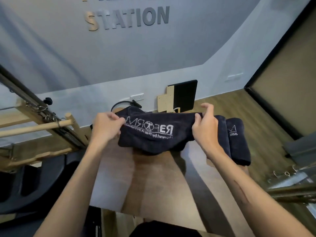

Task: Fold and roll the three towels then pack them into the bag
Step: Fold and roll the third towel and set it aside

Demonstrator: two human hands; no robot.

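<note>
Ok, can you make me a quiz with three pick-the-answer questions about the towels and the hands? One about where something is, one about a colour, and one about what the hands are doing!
1. Where do the rolled towels lie?
A. By the person's right hand
B. By the person's left hand
C. On the floor under the table

2. What colour is the held towel?
A. Bright yellow
B. Dark navy with white lettering
C. Plain white

3. What are the hands doing?
A. Both lie flat on the table
B. Only one touches the towel
C. Both pinch the towel's top edge

Answers:
1. A: the rolls sit on the wooden table just beyond the right hand.
2. B: the cloth is dark, with white letters across it.
3. C: the left hand and the right hand each grip an end, holding the towel up off the table.
</note>
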